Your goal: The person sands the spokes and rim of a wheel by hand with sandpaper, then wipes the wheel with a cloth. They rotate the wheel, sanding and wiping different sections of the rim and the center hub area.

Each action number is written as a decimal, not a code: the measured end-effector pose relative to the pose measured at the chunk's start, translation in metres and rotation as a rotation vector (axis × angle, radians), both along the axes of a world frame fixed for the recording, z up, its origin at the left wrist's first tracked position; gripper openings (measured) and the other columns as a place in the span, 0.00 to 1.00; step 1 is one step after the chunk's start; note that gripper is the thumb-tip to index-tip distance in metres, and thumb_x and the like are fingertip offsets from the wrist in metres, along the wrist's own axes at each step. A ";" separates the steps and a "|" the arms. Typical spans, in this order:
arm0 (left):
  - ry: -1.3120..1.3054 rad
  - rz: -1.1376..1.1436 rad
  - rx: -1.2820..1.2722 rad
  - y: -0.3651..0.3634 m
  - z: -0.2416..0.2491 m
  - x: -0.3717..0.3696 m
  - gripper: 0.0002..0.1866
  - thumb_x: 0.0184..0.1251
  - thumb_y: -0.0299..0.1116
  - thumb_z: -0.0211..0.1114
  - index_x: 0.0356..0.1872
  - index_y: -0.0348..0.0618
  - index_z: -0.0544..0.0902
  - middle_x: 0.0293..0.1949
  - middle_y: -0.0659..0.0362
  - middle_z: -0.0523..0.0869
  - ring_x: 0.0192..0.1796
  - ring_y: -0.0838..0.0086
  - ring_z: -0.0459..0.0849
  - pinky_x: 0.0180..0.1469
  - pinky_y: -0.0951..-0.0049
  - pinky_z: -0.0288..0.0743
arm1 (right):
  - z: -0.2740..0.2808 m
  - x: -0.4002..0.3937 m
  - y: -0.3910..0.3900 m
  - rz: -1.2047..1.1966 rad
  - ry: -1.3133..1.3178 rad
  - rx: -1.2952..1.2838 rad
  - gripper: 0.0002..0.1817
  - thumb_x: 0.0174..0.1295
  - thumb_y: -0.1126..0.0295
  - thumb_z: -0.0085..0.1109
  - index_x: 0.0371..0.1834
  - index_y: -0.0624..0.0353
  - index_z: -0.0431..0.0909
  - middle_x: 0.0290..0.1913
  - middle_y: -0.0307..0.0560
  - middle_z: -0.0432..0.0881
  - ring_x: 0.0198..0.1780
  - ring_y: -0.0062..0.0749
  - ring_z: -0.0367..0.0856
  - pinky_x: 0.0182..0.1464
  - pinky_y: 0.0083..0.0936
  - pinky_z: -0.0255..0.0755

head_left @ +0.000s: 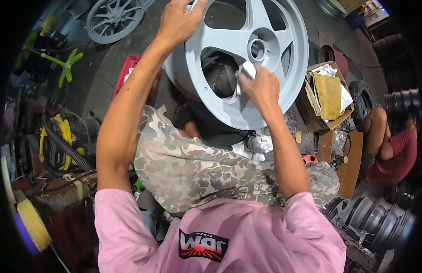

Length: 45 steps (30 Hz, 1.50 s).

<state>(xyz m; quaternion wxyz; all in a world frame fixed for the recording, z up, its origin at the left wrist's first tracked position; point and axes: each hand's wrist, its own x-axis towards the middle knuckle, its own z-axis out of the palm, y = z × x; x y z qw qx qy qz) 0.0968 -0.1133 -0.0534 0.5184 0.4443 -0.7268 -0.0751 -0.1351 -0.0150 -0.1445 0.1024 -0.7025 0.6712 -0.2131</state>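
Observation:
A large light-grey wheel rim (206, 82) with broad spokes stands tilted in front of me, its face toward me. At its upper left edge my left hand (181, 20) is closed round the rim, the fingertips partly hidden. My right hand (262, 88) is closed on a folded white cloth (249, 70), which it presses against a lower spoke just below the centre hub. Through the openings between the spokes, dark things on the floor show.
Another grey wheel (114, 20) lies at the upper left. A red crate (124, 77) stands left of the rim, a cardboard box (327, 98) with papers right of it. A person (391, 152) in a dark red shirt sits at far right, above stacked metal rims (377, 218).

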 end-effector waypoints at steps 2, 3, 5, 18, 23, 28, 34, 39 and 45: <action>0.007 -0.021 -0.010 0.001 0.000 0.000 0.15 0.75 0.33 0.59 0.54 0.33 0.84 0.48 0.42 0.87 0.54 0.51 0.86 0.57 0.61 0.78 | 0.000 -0.006 0.020 -0.014 -0.060 0.115 0.20 0.57 0.56 0.72 0.38 0.64 0.85 0.34 0.62 0.89 0.39 0.60 0.88 0.46 0.51 0.80; 0.017 -0.042 -0.014 0.001 0.000 -0.001 0.15 0.74 0.32 0.59 0.54 0.33 0.84 0.48 0.42 0.87 0.54 0.51 0.86 0.57 0.62 0.78 | 0.003 -0.016 0.029 0.041 -0.081 0.178 0.20 0.57 0.56 0.72 0.39 0.65 0.86 0.34 0.61 0.89 0.38 0.58 0.89 0.45 0.48 0.80; 0.026 -0.036 -0.002 0.002 -0.002 -0.002 0.15 0.75 0.32 0.59 0.54 0.34 0.84 0.48 0.42 0.88 0.53 0.51 0.86 0.57 0.62 0.78 | 0.010 -0.033 0.039 0.092 -0.104 0.251 0.20 0.58 0.56 0.72 0.39 0.66 0.87 0.34 0.61 0.89 0.38 0.56 0.89 0.45 0.45 0.81; -0.448 0.378 0.113 -0.019 0.024 -0.008 0.25 0.65 0.45 0.71 0.52 0.34 0.80 0.41 0.39 0.89 0.46 0.45 0.89 0.51 0.51 0.80 | 0.003 -0.028 0.045 0.211 -1.300 0.397 0.19 0.75 0.73 0.56 0.67 0.56 0.76 0.39 0.37 0.80 0.26 0.12 0.69 0.25 0.14 0.65; -0.644 0.472 0.176 -0.017 0.043 -0.038 0.24 0.59 0.34 0.76 0.50 0.32 0.76 0.39 0.40 0.88 0.46 0.44 0.88 0.49 0.53 0.82 | -0.012 0.002 0.049 0.145 -1.557 0.654 0.14 0.76 0.70 0.54 0.61 0.55 0.83 0.27 0.33 0.78 0.23 0.12 0.69 0.24 0.14 0.63; -0.736 0.506 0.070 -0.016 0.038 -0.047 0.28 0.50 0.35 0.81 0.48 0.36 0.75 0.37 0.39 0.88 0.42 0.44 0.89 0.44 0.51 0.83 | 0.005 0.027 0.063 0.241 -0.706 0.450 0.22 0.76 0.53 0.55 0.58 0.60 0.85 0.36 0.56 0.85 0.42 0.44 0.83 0.50 0.34 0.74; -0.840 0.544 0.128 -0.024 0.037 -0.041 0.28 0.58 0.46 0.77 0.49 0.38 0.75 0.36 0.40 0.90 0.44 0.43 0.90 0.47 0.48 0.83 | 0.014 0.026 0.050 0.405 -0.423 0.380 0.31 0.74 0.44 0.54 0.42 0.68 0.86 0.32 0.70 0.82 0.38 0.68 0.82 0.43 0.49 0.73; -0.800 0.537 0.142 -0.018 0.039 -0.038 0.28 0.57 0.46 0.78 0.49 0.39 0.75 0.36 0.41 0.90 0.43 0.43 0.90 0.45 0.46 0.83 | -0.003 0.050 0.031 0.444 -0.683 0.225 0.25 0.73 0.53 0.56 0.39 0.71 0.82 0.31 0.73 0.80 0.38 0.70 0.81 0.42 0.50 0.72; -0.783 0.511 0.087 -0.020 0.032 -0.038 0.27 0.60 0.46 0.76 0.49 0.38 0.75 0.34 0.40 0.89 0.40 0.41 0.90 0.43 0.45 0.82 | 0.000 0.007 0.033 0.625 -0.337 0.342 0.18 0.66 0.62 0.55 0.41 0.69 0.85 0.33 0.71 0.83 0.40 0.69 0.83 0.48 0.53 0.77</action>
